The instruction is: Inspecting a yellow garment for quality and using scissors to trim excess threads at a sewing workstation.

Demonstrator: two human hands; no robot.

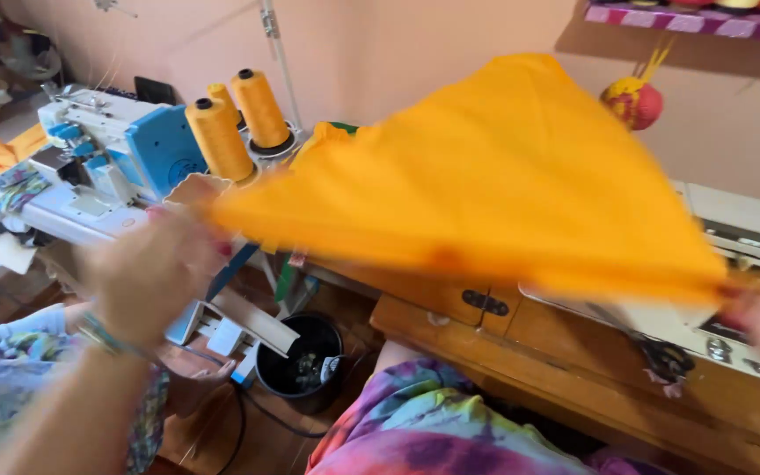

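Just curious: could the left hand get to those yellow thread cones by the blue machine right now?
Probably not at once: the left hand grips the orange cloth. The thread cones stand close behind, unblocked.

Orange cloth against a pink wall

Plain bright orange fabric [494, 167]; matching orange thread cones [219, 139] at far left; white and light blue serger [116, 145]; brown wooden table [591, 361]; black bin [303, 359] near; tie-dye purple, pink and green clothing [433, 431]; red and yellow ball [632, 101] far right.
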